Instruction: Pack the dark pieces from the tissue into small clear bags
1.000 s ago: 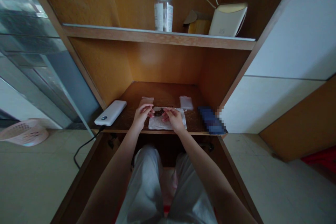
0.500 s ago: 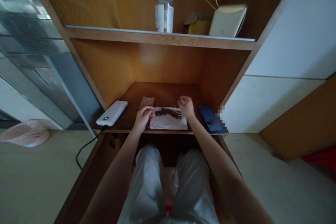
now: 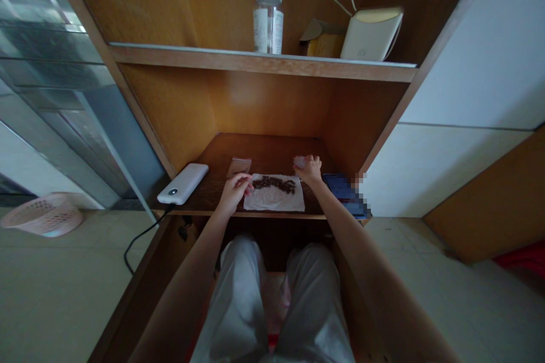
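Observation:
A white tissue (image 3: pixel 275 202) lies flat on the wooden shelf, with many small dark brown pieces (image 3: pixel 276 183) spread in a band over its far half. At its left edge is my left hand (image 3: pixel 234 190), thumb and fingers curled together. Whatever its fingertips hold is too small to make out. Beyond the tissue's far right corner, my right hand (image 3: pixel 310 170) is closed on a small translucent whitish plastic piece (image 3: pixel 300 161). Just behind my left hand lies a small clear zip bag (image 3: pixel 239 166).
A white power bank (image 3: pixel 183 183) with a black cable lies at the left, and a dark phone (image 3: pixel 344 195) at the right. On the upper shelf stand a clear bottle (image 3: pixel 268 20), a small box (image 3: pixel 324 39) and a cream device with a loop strap (image 3: pixel 371 34).
My right hand has shifted slightly to the right, and more of the whitish plastic piece shows at its fingertips. The left hand has stayed nearly in place at the tissue's edge.

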Tool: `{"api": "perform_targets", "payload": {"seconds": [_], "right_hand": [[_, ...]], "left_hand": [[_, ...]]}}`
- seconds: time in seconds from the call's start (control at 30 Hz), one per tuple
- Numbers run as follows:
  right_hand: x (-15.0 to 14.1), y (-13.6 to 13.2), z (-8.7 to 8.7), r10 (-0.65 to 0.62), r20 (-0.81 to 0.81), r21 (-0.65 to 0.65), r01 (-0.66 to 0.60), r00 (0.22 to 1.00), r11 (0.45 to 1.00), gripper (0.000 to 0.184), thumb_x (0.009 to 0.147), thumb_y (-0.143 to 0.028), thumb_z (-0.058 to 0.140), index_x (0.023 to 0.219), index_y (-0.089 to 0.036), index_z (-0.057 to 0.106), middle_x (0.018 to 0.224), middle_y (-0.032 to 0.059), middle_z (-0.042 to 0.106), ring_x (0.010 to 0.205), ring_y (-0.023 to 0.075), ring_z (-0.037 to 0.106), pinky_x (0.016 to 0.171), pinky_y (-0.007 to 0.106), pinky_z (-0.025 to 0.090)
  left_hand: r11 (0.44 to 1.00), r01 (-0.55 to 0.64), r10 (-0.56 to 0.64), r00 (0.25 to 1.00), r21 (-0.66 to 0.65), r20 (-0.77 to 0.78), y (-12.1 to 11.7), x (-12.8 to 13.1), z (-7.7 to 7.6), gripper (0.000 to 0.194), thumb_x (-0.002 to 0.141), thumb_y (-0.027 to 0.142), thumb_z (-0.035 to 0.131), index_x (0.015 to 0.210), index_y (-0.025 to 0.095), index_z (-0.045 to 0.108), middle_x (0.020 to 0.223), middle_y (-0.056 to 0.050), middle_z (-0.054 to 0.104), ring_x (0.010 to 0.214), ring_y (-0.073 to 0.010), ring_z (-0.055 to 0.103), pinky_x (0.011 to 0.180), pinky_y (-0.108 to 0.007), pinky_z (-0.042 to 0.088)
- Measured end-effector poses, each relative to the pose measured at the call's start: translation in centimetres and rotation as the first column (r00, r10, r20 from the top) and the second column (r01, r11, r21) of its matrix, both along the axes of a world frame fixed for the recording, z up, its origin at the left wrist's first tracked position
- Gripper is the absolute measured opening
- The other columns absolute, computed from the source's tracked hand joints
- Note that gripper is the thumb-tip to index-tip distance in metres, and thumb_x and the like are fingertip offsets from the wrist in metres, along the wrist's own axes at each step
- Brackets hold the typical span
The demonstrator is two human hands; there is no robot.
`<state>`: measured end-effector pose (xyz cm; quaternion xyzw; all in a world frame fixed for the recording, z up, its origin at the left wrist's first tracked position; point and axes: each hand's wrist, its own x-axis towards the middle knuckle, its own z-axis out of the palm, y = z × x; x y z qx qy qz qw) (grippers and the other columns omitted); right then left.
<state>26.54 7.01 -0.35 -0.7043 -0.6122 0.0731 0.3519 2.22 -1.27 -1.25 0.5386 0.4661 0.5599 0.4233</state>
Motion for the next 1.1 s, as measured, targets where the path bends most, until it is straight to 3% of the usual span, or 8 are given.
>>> {"api": "perform_targets", "payload": {"seconds": [0.3, 0.5, 0.57, 0.67, 0.77, 0.9, 1.03, 1.1], "right_hand": [[0.3, 0.3, -0.2, -0.023, 0.016, 0.002, 0.023, 1.000, 1.000, 0.034, 0.067, -0.025, 0.059, 0.098, -0.015, 0.053, 0.111, 0.0170, 0.048, 0.110, 0.0318, 0.043, 0.083, 0.045, 0.042], [1.2, 1.1, 0.0, 0.005, -0.034, 0.101, -0.001, 0.999, 0.995, 0.011, 0.067, -0.016, 0.051, 0.076, -0.016, 0.057, 0.087, 0.0112, 0.059, 0.098, 0.0264, 0.050, 0.087, 0.042, 0.040], [1.6, 1.0, 0.6, -0.053, -0.121, 0.162, 0.072, 0.991, 0.984, 0.010, 0.070, -0.014, 0.047, 0.070, -0.016, 0.056, 0.081, 0.0112, 0.059, 0.091, 0.0249, 0.052, 0.087, 0.041, 0.039], [1.5, 0.2, 1.8, -0.108, -0.295, 0.323, 0.206, 0.949, 0.924, 0.009, 0.074, -0.019, 0.048, 0.071, -0.016, 0.055, 0.081, 0.0104, 0.059, 0.089, 0.0231, 0.051, 0.086, 0.039, 0.040], [0.2, -1.6, 2.9, 0.105, -0.488, 0.460, 0.153, 0.867, 0.875, 0.012, 0.078, -0.029, 0.049, 0.076, -0.018, 0.053, 0.079, 0.0060, 0.059, 0.080, 0.0185, 0.053, 0.079, 0.034, 0.043], [-2.9, -4.5, 3.2, 0.443, -0.647, 0.579, 0.023, 0.621, 0.815, 0.017, 0.079, -0.036, 0.054, 0.079, -0.020, 0.053, 0.080, 0.0024, 0.060, 0.076, 0.0143, 0.057, 0.076, 0.030, 0.046], [-5.0, -6.7, 2.0, 0.574, -0.690, 0.588, -0.121, 0.441, 0.800, 0.018, 0.075, -0.035, 0.060, 0.080, -0.021, 0.050, 0.071, -0.0013, 0.061, 0.066, 0.0135, 0.060, 0.071, 0.031, 0.049], [-5.4, -7.3, 1.2, 0.582, -0.667, 0.569, -0.187, 0.465, 0.801, 0.018, 0.075, -0.035, 0.062, 0.079, -0.021, 0.052, 0.071, -0.0003, 0.064, 0.070, 0.0152, 0.062, 0.073, 0.032, 0.049]], "left_hand": [[1.000, -0.004, 0.003, 1.000, -0.013, -0.013, 0.0, 0.1, 0.1, 0.028, 0.069, 0.043, 0.060, 0.081, 0.017, 0.061, 0.060, -0.001, 0.060, 0.046, -0.0110, 0.051, 0.046, -0.023, 0.038], [1.000, -0.015, 0.014, 1.000, -0.018, -0.004, 0.1, 0.1, 0.0, 0.026, 0.069, 0.040, 0.061, 0.080, 0.017, 0.061, 0.058, 0.000, 0.060, 0.045, -0.0110, 0.051, 0.045, -0.023, 0.038], [1.000, -0.015, 0.015, 1.000, -0.015, -0.002, 0.0, 0.1, 0.1, 0.025, 0.069, 0.039, 0.061, 0.080, 0.017, 0.062, 0.058, 0.000, 0.060, 0.045, -0.0110, 0.051, 0.045, -0.023, 0.037], [1.000, -0.009, 0.009, 1.000, -0.013, 0.007, -0.1, 0.1, 0.2, 0.025, 0.068, 0.039, 0.060, 0.080, 0.017, 0.062, 0.058, 0.000, 0.060, 0.045, -0.0111, 0.051, 0.045, -0.023, 0.037], [1.000, -0.013, 0.013, 1.000, -0.019, 0.013, -0.1, 0.1, 0.3, 0.025, 0.069, 0.038, 0.060, 0.081, 0.017, 0.062, 0.058, -0.001, 0.060, 0.045, -0.0113, 0.051, 0.046, -0.023, 0.038], [1.000, -0.008, 0.008, 1.000, -0.014, 0.025, -0.3, 0.1, 0.3, 0.026, 0.069, 0.039, 0.061, 0.081, 0.016, 0.062, 0.059, -0.001, 0.060, 0.045, -0.0109, 0.051, 0.045, -0.023, 0.038], [1.000, -0.031, 0.030, 0.997, 0.005, 0.077, -0.1, 0.1, 0.2, 0.026, 0.068, 0.038, 0.064, 0.080, 0.015, 0.063, 0.058, -0.001, 0.061, 0.047, -0.0111, 0.052, 0.046, -0.023, 0.039], [0.998, -0.056, 0.051, 0.988, 0.036, 0.144, 0.1, 0.1, 0.4, 0.025, 0.067, 0.036, 0.066, 0.080, 0.015, 0.064, 0.059, -0.001, 0.061, 0.050, -0.0116, 0.055, 0.048, -0.023, 0.040]]}}
